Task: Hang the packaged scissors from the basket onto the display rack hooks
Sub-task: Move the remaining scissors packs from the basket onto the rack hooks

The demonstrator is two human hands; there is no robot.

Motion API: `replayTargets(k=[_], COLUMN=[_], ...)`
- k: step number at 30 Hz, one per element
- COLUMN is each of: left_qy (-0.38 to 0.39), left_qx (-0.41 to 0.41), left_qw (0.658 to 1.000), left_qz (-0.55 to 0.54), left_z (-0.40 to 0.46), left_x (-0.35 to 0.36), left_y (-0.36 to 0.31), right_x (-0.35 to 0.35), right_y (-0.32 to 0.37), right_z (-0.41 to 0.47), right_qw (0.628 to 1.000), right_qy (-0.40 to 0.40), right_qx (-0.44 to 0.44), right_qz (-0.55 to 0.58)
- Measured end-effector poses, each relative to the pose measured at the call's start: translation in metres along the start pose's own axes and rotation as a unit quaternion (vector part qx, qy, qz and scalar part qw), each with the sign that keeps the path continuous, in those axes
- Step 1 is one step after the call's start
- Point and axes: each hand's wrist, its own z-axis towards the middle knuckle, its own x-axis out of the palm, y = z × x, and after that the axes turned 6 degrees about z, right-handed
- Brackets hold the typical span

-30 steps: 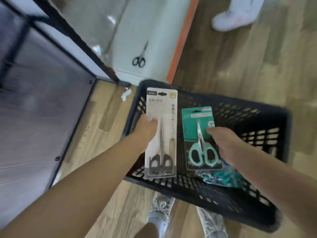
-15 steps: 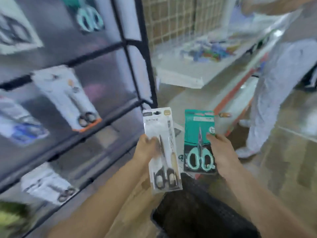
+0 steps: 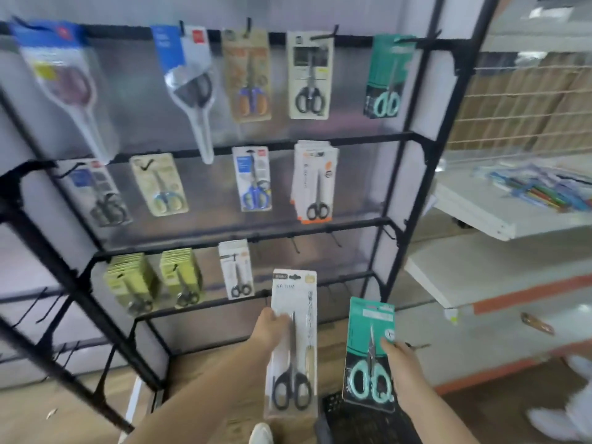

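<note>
White pack of black-handled scissors [image 3: 293, 344]: being held upright in front of the display rack [image 3: 397, 216], below its lower rows; left hand [image 3: 270, 326] is gripping its left edge, thumb across the front. Teal pack of mint-handled scissors [image 3: 369, 354]: being held just right of the white pack, apart from it; right hand [image 3: 400, 363] is pinching its right edge. Basket [image 3: 346, 418] (black, only a corner showing) is sitting below both packs. Bare hooks [image 3: 296, 245] are jutting from the rack's third bar, above the white pack. Hanging packs are filling the upper rows.
</note>
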Motion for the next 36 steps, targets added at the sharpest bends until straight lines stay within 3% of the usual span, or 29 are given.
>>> replayTargets(k=[7, 20, 29, 36], left_qy=[-0.036, -0.063, -0.035, -0.066], left_qx=[-0.022, -0.045, -0.128, -0.135], left_qw=[0.996, 0.992, 0.986, 0.983], left_qz=[-0.074, -0.1, -0.105, -0.108], left_z=[0.006, 0.061, 0.101, 0.15], left_x=[-0.043, -0.115, -0.115, -0.109], left_y=[-0.003, 0.008, 0.079, 0.082], right_x=[0.037, 0.128, 0.187, 0.226], right_y=[0.04, 0.067, 0.041, 0.059], right_z=[0.002, 0.011, 0.036, 0.1], right_qw=[0.998, 0.992, 0.983, 0.982], right_qy=[0.03, 0.049, 0.072, 0.078], right_qx=[-0.039, -0.082, -0.055, -0.064], right_qz=[-0.041, -0.079, -0.157, -0.161])
